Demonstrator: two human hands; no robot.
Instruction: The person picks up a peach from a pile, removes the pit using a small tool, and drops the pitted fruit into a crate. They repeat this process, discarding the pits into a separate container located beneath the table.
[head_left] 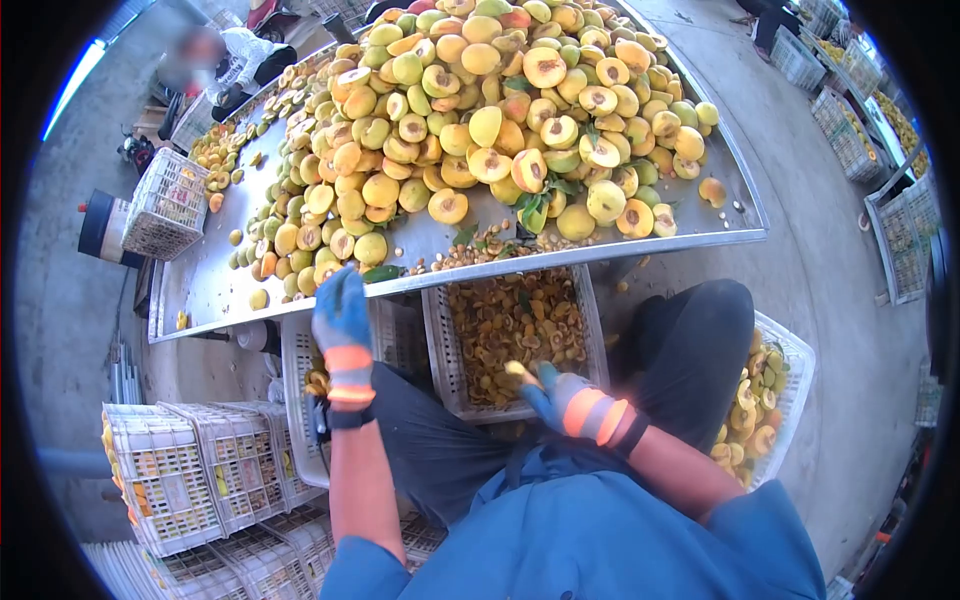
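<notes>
My left hand (342, 308), in a blue and grey glove with an orange cuff, reaches up over the front edge of the metal table (420, 283). Its fingers are stretched out at the lower edge of a big pile of yellow peaches (400, 150), many of them cut in half. Lower down, in front of my lap, my right hand (562, 400) wears a matching glove. Its fingers are closed on a small yellow peach piece (514, 368). Below that hand stands a white crate (440, 350) filled with brownish-orange peach scraps (515, 330).
Beside my right leg is a white crate (795, 400) of halved peaches. Stacked crates (205, 470) stand at my lower left. A white basket (165, 205) sits at the table's left end, near another person (245, 60). More crates (850, 135) line the right side.
</notes>
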